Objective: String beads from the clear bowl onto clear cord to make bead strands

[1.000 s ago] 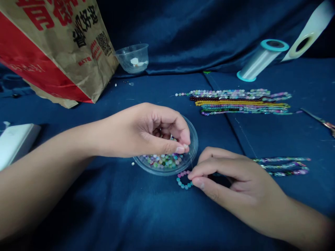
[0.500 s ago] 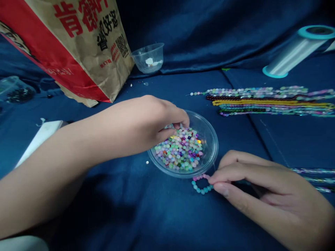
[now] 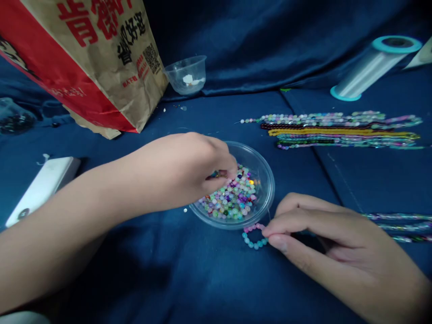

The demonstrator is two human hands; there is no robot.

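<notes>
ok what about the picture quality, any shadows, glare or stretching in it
Head view: dim bluish light, a dark shadow on the blue cloth below the left forearm; head view: pale glints along the rim of the clear bowl; head view: the spool and paper bag lean outward, possibly from wide-angle stretch.

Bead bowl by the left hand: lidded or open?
Open. No lid spans the clear bowl; the left hand reaches in over the loose beads.

Right hand (image 3: 354, 243) pinched, left (image 3: 195, 165) perhaps
</notes>
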